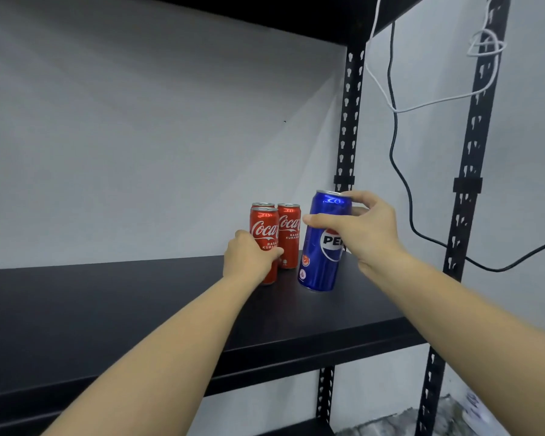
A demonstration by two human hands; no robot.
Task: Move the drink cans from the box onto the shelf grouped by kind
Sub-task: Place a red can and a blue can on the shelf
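Landmark: the blue Pepsi can (324,243), standing on the black shelf (139,309) towards its right end, tilted slightly, its base on the board.

Right hand (359,228): closed around the upper part of the Pepsi can, thumb across the front, fingers over the rim and far side.

Left hand (249,256): closed around the lower body of the front Coca-Cola can (265,231), which stands just left of the Pepsi can with a narrow gap between them.

A second Coca-Cola can (289,234) stands between the front one and the Pepsi can, set further back. A third red can (262,204) shows only its top, behind the front one. The three red cans are tightly grouped; whether they touch cannot be told.

Clearances: the shelf left of the red cans is bare board for its whole visible length. In front of the Pepsi can a strip of board runs to the front edge. Right of it, the board ends at the perforated rear upright (348,121). Cables (394,152) hang beyond that upright, clear of the cans.
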